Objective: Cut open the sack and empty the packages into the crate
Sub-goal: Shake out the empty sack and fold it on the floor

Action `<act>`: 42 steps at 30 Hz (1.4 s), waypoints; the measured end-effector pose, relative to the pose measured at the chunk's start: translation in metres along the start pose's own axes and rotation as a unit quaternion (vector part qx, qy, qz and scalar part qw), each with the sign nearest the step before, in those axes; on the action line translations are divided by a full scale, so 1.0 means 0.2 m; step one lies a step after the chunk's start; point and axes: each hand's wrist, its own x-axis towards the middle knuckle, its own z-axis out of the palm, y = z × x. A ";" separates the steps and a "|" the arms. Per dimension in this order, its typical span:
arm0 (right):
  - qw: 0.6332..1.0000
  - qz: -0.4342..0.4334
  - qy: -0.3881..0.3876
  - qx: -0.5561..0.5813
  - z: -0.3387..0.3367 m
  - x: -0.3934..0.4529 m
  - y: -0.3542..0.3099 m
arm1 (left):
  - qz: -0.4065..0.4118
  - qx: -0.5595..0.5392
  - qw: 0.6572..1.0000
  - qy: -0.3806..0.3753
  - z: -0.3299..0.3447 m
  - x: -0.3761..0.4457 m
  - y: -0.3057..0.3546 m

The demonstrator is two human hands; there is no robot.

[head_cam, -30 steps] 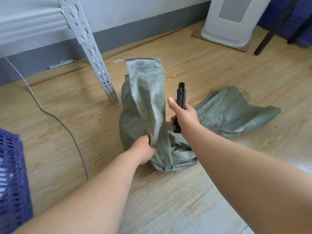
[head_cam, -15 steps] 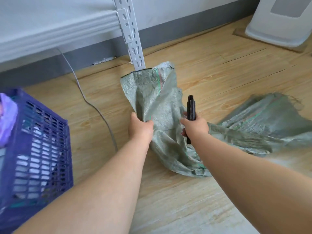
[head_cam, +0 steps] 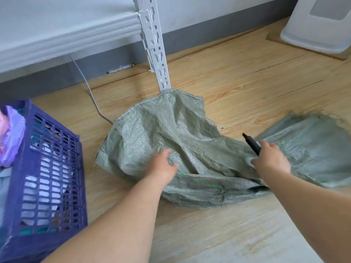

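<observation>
No lettering, label, brand or number can be read anywhere in the head view. The surfaces in sight carry no legible marks.

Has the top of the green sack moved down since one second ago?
Yes. The green sack stood upright, reaching well up the white shelf post; now it lies collapsed at the post's foot.
</observation>
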 end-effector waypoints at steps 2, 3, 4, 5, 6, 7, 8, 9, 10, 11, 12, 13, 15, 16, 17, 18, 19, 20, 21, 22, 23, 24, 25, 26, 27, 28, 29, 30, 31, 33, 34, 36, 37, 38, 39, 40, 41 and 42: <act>0.999 0.004 -0.045 0.002 0.01 0.00 0.01 | 0.042 0.057 0.974 -0.216 0.08 -0.04 0.02; 0.995 0.026 -0.092 0.020 0.03 0.00 0.02 | 0.047 0.127 0.946 -0.294 0.12 -0.07 0.02; 0.988 0.053 -0.142 0.040 0.04 0.00 0.04 | 0.055 0.213 0.909 -0.354 0.15 -0.10 0.01; 0.980 0.067 -0.179 0.054 0.04 0.00 0.05 | 0.059 0.280 0.874 -0.392 0.18 -0.11 -0.01; 0.978 0.065 -0.188 0.066 0.03 0.01 0.06 | 0.053 0.317 0.854 -0.408 0.20 -0.12 -0.03; 0.979 0.060 -0.174 0.083 0.03 0.03 0.06 | 0.033 0.323 0.856 -0.403 0.22 -0.12 -0.06; 0.981 0.056 -0.140 0.119 0.03 0.05 0.05 | 0.007 0.309 0.871 -0.382 0.23 -0.12 -0.07; 0.977 0.058 -0.104 0.178 0.02 0.07 0.04 | -0.017 0.287 0.889 -0.356 0.24 -0.11 -0.08; 0.967 0.059 -0.069 0.237 0.01 0.08 0.02 | -0.032 0.271 0.904 -0.330 0.24 -0.11 -0.07; 0.958 0.053 -0.040 0.278 0.00 0.09 -0.01 | -0.046 0.272 0.912 -0.305 0.25 -0.10 -0.04; 0.954 0.044 -0.025 0.295 -0.02 0.09 -0.03 | -0.058 0.281 0.916 -0.280 0.26 -0.09 -0.02; 0.953 0.037 -0.026 0.301 -0.04 0.08 -0.05 | -0.068 0.288 0.919 -0.261 0.28 -0.09 0.01; 0.954 0.042 -0.076 0.288 -0.06 0.05 -0.05 | -0.061 0.302 0.917 -0.254 0.33 -0.11 0.05; 0.958 0.039 -0.120 0.258 -0.05 0.03 -0.05 | -0.040 0.315 0.911 -0.264 0.37 -0.13 0.05; 0.964 0.019 -0.164 0.208 -0.04 0.00 -0.03 | -0.023 0.326 0.905 -0.272 0.40 -0.15 0.05; 0.969 -0.010 -0.198 0.146 -0.03 -0.02 -0.01 | -0.018 0.324 0.906 -0.271 0.44 -0.16 0.05; 0.971 -0.037 -0.218 0.091 -0.01 -0.04 0.02 | -0.018 0.304 0.917 -0.256 0.46 -0.17 0.04; 0.973 -0.055 -0.221 0.047 0.01 -0.05 0.04 | -0.017 0.270 0.936 -0.227 0.46 -0.18 0.04; 0.974 -0.061 -0.216 0.019 0.02 -0.05 0.06 | -0.008 0.236 0.956 -0.176 0.45 -0.18 0.03; 0.977 -0.061 -0.205 0.004 0.03 -0.04 0.08 | 0.011 0.219 0.970 -0.107 0.43 -0.17 0.03; 0.980 -0.059 -0.189 -0.010 0.04 -0.03 0.10 | 0.037 0.218 0.975 -0.026 0.40 -0.16 0.02; 0.983 -0.061 -0.173 -0.025 0.05 -0.02 0.11 | 0.051 0.225 0.972 0.042 0.37 -0.14 0.00; 0.984 -0.067 -0.162 -0.037 0.07 -0.01 0.12 | 0.037 0.224 0.971 0.077 0.34 -0.10 -0.04; 0.984 -0.076 -0.157 -0.046 0.09 0.00 0.12 | -0.009 0.210 0.975 0.076 0.31 -0.07 -0.07; 0.982 -0.088 -0.159 -0.054 0.11 0.01 0.12 | -0.073 0.182 0.979 0.048 0.29 -0.05 -0.11; 0.978 -0.103 -0.167 -0.065 0.12 0.01 0.12 | -0.142 0.148 0.979 0.012 0.28 -0.03 -0.14; 0.974 -0.118 -0.178 -0.080 0.14 0.01 0.11 | -0.206 0.109 0.972 -0.028 0.27 -0.03 -0.18; 0.968 -0.129 -0.191 -0.094 0.17 0.01 0.10 | -0.258 0.063 0.962 -0.065 0.28 -0.05 -0.22; 0.964 -0.133 -0.208 -0.103 0.19 0.01 0.10 | -0.297 0.003 0.950 -0.097 0.30 -0.07 -0.24; 0.954 -0.122 -0.253 -0.107 0.24 0.00 0.11 | -0.350 -0.125 0.920 -0.123 0.33 -0.12 -0.25; 0.949 -0.113 -0.274 -0.107 0.26 0.00 0.11 | -0.371 -0.170 0.905 -0.119 0.35 -0.13 -0.25; 0.942 -0.099 -0.298 -0.115 0.31 -0.02 0.12 | -0.403 -0.208 0.882 -0.125 0.38 -0.11 -0.22; 0.939 -0.099 -0.306 -0.120 0.33 -0.02 0.12 | -0.410 -0.220 0.873 -0.143 0.38 -0.10 -0.20; 0.935 -0.104 -0.315 -0.124 0.34 -0.03 0.11 | -0.410 -0.230 0.868 -0.162 0.39 -0.09 -0.18; 0.932 -0.106 -0.323 -0.126 0.34 -0.04 0.10 | -0.406 -0.233 0.866 -0.175 0.39 -0.07 -0.16; 0.930 -0.105 -0.328 -0.126 0.33 -0.04 0.09 | -0.398 -0.231 0.869 -0.182 0.40 -0.05 -0.15; 0.934 -0.100 -0.320 -0.122 0.32 -0.04 0.09 | -0.386 -0.226 0.876 -0.179 0.40 -0.03 -0.13; 0.944 -0.090 -0.295 -0.113 0.30 -0.03 0.10 | -0.367 -0.222 0.888 -0.167 0.40 -0.01 -0.10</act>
